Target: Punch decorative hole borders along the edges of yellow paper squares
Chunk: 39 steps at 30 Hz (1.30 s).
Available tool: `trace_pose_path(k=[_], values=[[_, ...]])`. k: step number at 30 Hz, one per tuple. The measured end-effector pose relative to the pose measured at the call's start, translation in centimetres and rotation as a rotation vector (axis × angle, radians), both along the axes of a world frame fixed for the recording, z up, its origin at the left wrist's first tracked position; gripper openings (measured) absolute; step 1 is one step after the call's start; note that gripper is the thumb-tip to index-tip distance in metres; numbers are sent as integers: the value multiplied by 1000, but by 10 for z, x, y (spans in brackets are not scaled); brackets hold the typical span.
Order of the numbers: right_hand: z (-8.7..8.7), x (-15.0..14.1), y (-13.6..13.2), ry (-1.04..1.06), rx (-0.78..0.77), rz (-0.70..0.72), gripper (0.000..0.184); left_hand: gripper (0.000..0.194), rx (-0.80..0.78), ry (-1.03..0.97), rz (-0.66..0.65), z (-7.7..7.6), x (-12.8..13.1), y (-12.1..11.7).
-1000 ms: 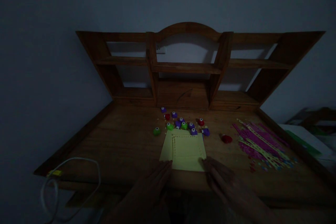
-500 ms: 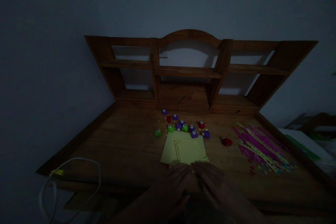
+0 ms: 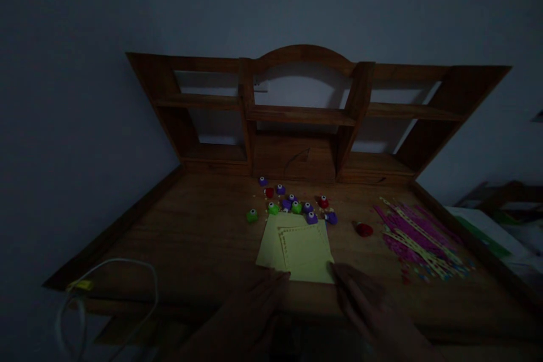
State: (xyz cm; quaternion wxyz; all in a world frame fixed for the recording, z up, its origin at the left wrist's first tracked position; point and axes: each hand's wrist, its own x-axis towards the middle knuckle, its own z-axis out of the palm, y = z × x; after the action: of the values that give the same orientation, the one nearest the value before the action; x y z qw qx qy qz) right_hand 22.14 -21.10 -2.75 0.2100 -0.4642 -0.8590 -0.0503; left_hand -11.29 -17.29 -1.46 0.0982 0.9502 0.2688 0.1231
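Yellow sheets (image 3: 307,251) are lying overlapped on the wooden desk (image 3: 203,226), just our side of those one-eyed purple, green and red gadgets (image 3: 296,208). Our left hand (image 3: 262,294) and right hand (image 3: 365,297) are sitting at the paper's near end, fingers stretched out, but honestly we can't tell if either's pinching any.

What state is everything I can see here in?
Paper, flat, sheets overlapping askew
Left hand, outstretched at the paper's near edge
Right hand, outstretched at its near right corner
Toys, scattered, mostly beyond the paper
Strips, loosely heaped
Cable, loosely looped
Right drawer, apparently shut
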Motion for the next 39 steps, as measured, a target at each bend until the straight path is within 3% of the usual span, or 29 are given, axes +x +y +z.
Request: trace_pose_path(k=[4, 8, 15, 23, 26, 31, 39], values=[[4, 0, 1, 120, -9, -146, 40, 44, -1, -171, 168, -2, -4, 8], [15, -15, 11, 243, -34, -217, 29, 29, -90, -339, 429, 2, 18, 29], [27, -38, 31, 357, -54, -167, 34, 15, -234, -344, 384, 1, 60, 56], [29, -52, 56, 491, -91, -196, 28, 11, -248, -393, 419, -1, 50, 74], [24, -67, 69, 564, -166, -131, 27, 6, -288, -415, 358, 2, 44, 84], [18, -96, 82, 633, -334, 39, 24, 16, -402, -380, 263, 4, 34, 103], [8, -112, 92, 729, -470, 124, 15, 7, -412, -351, 188, -12, 36, 122]])
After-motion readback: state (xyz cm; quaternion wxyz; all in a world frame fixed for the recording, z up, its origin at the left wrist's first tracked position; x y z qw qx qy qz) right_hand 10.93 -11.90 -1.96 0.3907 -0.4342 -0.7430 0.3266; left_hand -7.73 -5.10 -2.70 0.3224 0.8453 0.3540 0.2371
